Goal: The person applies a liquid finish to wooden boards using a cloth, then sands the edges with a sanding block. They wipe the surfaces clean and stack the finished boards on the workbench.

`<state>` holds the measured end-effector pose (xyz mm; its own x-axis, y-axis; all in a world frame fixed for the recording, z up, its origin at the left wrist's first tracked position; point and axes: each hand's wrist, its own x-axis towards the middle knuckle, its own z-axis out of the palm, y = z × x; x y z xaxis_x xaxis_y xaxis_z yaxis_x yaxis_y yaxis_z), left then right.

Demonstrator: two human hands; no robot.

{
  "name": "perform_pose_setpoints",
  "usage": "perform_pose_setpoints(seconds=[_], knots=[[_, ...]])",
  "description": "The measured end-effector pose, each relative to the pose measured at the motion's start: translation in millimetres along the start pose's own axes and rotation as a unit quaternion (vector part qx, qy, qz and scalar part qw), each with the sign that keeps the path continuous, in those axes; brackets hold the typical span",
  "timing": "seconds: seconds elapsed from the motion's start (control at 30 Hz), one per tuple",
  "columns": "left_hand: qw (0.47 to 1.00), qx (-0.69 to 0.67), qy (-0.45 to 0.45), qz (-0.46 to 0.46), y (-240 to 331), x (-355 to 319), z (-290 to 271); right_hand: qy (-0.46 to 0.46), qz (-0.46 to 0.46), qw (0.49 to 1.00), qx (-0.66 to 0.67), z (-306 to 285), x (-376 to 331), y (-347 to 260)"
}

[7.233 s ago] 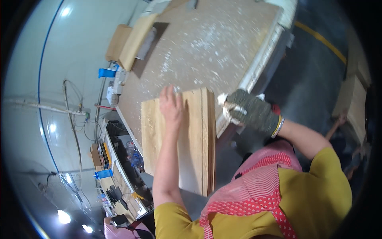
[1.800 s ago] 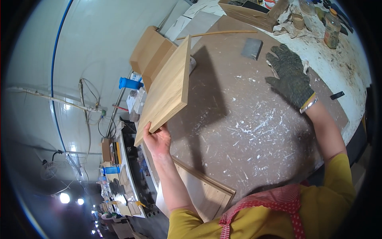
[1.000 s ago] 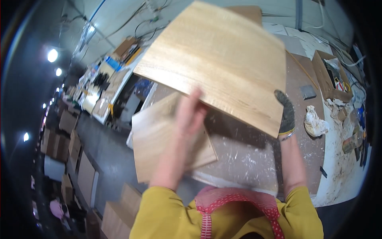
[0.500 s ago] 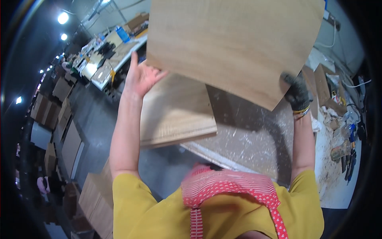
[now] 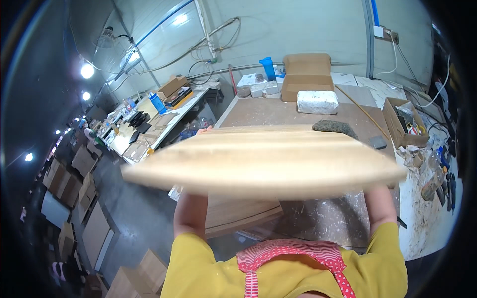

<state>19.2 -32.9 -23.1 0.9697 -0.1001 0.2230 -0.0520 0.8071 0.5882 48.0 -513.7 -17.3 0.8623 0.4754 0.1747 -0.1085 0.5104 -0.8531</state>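
I hold a large pale wooden board (image 5: 263,161) level in front of my chest, edge-on to the camera and blurred by motion. My left hand (image 5: 202,130) grips its far left edge, only the fingertips showing above it. My right hand (image 5: 336,127), in a dark grey glove, curls over the far edge on the right. Both forearms run under the board. Beneath it a second wooden board (image 5: 238,213) lies on the brown, dust-streaked worktable (image 5: 323,218), overhanging its near left corner.
At the table's far end stand a cardboard box (image 5: 305,74), a white block (image 5: 318,102) and a blue jug (image 5: 267,67). An open box (image 5: 405,119) and scraps sit on the right. A cluttered bench (image 5: 144,124) and floor cartons (image 5: 74,169) lie left.
The board was raised with its face toward me; now it has swung down flat and edge-on at chest height. Both hands stay on it. The view has tipped up toward the wall.
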Motion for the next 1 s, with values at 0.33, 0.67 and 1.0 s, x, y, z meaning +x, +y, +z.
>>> perform_pose_setpoints(seconds=[0.33,0.67,1.0], knots=[[0.944,0.243,0.219,-0.048,2,-45,38,-0.024,-0.028,0.981,-0.191,8,15,-13],[0.757,0.525,0.349,0.172,48,-86,37,-0.058,-0.019,0.977,-0.205,14,35,-35],[0.793,0.476,0.366,0.107,75,-209,156,-0.231,-0.116,0.957,-0.134,70,104,-32]])
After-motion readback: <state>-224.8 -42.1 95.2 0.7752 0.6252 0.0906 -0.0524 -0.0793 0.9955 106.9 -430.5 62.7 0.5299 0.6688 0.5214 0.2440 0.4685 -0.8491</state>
